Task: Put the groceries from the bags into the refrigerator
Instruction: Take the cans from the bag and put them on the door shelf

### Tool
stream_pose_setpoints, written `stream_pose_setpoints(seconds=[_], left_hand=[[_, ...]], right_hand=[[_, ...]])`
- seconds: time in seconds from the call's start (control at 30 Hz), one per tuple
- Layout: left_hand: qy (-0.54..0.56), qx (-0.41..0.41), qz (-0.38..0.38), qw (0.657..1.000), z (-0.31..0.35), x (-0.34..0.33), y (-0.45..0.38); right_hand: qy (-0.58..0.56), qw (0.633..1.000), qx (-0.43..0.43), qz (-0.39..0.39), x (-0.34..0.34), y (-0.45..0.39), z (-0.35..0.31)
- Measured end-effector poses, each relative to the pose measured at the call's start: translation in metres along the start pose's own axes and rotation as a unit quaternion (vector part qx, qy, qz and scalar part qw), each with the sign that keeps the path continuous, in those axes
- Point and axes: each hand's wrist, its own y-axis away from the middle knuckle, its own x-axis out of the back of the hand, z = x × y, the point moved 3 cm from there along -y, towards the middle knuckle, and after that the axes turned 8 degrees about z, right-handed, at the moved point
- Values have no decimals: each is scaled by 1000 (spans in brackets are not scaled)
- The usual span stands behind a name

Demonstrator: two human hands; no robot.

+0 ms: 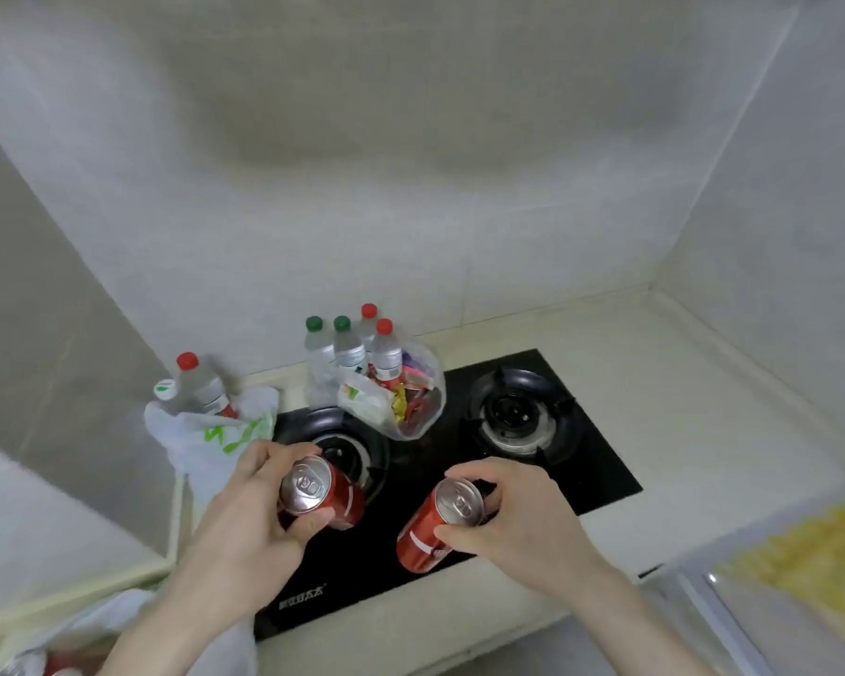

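Left hand (245, 509) & right hand (518, 519) each clamped on one red can (330, 495), (430, 529) above the stove (581, 461): rigid, smooth, prob. full & heavy-ish, so grip round the body, w/o squeezing.

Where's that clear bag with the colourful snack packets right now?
In the head view, the clear bag sits on the black stove top between its two burners, just in front of a cluster of four water bottles by the back wall.
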Motion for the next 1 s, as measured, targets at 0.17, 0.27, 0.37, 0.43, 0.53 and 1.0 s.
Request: stream_pose_setpoints(seconds=[0.17, 0.27, 0.37, 0.43, 0.53, 1.0], left_hand=[[20, -79, -66, 994, 85, -56, -24], [29, -112, -103, 988, 141, -91, -30], [66, -153, -125, 978, 198, -128, -33], [84, -184, -141, 969, 238, -154, -29], [120, -205, -173, 956, 297, -196, -16], [202, -367, -409, 811, 552, -369, 113]], right_hand=[[17, 994, -59, 87, 79, 27, 52], [26, 986, -91, 136, 129, 52, 82], [24, 976, -119, 182, 180, 81, 112], [29, 968, -135, 211, 212, 104, 131], [28, 951, -168, 259, 258, 139, 162], [53, 801, -356, 478, 387, 367, 248]])
